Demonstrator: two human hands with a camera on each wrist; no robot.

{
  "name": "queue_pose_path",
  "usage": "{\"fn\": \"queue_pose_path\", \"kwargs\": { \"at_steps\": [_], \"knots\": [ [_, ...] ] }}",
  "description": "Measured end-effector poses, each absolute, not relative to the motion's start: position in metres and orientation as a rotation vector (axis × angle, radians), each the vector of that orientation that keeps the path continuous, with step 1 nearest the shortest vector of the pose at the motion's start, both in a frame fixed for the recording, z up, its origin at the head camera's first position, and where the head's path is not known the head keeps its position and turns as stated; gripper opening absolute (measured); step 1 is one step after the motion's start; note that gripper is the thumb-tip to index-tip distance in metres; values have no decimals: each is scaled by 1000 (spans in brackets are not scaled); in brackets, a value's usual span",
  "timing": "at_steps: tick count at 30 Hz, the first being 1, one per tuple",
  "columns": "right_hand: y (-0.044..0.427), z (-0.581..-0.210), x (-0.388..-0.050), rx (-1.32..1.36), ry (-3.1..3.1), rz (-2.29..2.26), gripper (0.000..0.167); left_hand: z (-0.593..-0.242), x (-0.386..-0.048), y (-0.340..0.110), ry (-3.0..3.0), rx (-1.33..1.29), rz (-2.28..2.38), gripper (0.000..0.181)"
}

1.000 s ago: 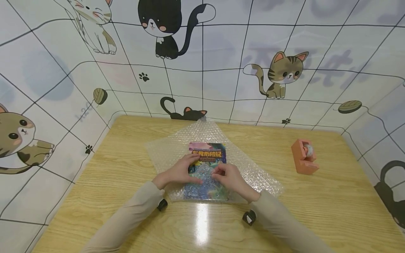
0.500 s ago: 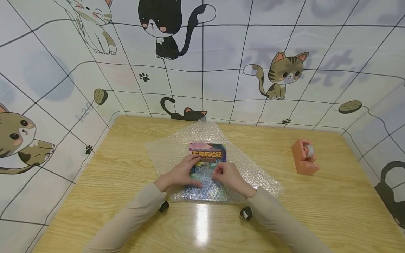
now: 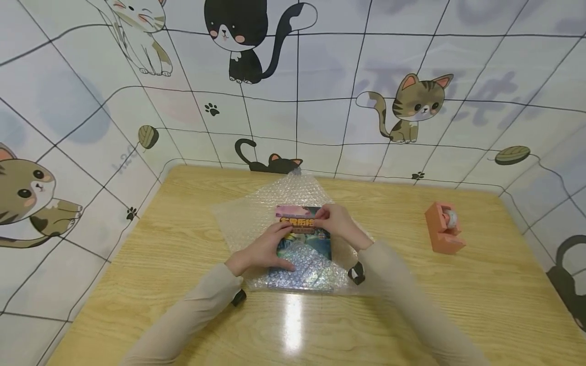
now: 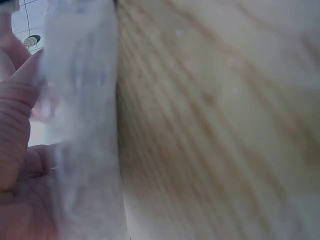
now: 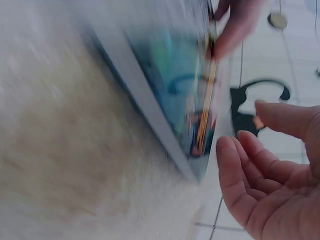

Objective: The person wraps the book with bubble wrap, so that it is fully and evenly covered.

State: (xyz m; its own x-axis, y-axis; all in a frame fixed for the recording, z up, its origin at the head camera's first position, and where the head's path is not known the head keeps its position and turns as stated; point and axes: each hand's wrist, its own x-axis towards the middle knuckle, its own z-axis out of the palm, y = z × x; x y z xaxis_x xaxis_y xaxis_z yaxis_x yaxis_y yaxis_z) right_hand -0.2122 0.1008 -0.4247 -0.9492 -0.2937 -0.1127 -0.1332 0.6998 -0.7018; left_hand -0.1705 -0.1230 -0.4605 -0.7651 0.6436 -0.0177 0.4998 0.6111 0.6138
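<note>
A colourful book [image 3: 318, 246] with large yellow characters lies on a sheet of bubble wrap [image 3: 293, 189]. A folded flap of the wrap covers its lower part. My left hand [image 3: 262, 249] rests on the book's left side with spread fingers, its thumb over the flap. Over the upper right corner of the book is my right hand [image 3: 340, 226]. In the right wrist view, a gap shows between this hand's thumb and fingers, beside the blurred book [image 5: 170, 75], with nothing between them. Close-up bubble wrap [image 4: 90, 125] hides part of the left hand [image 4: 17, 115] in the left wrist view.
A pink tape dispenser [image 3: 443, 229] with a roll of clear tape stands on the right of the wooden table [image 3: 494, 284]. Behind the table hangs a white backdrop [image 3: 329, 61] with a grid and cartoon cats.
My right hand has moved from the flap at the book's middle up to its upper right corner, its fingertips now apart. The left hand has stayed nearly in place. The flap lies lower over the book.
</note>
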Motion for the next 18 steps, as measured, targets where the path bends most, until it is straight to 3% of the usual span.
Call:
{"fn": "queue_pose_path", "kwargs": {
  "at_steps": [9,14,18],
  "knots": [
    [100,-437,-266,-113,2755,-1239,41,-460,-172,-123,2611,933,860,103],
    [98,-440,-278,-12,2744,-1261,53,-459,-172,-123,2615,940,852,103],
    [95,-440,-281,-3,2726,-1263,53,-459,-172,-123,2615,937,854,103]
  ]
}}
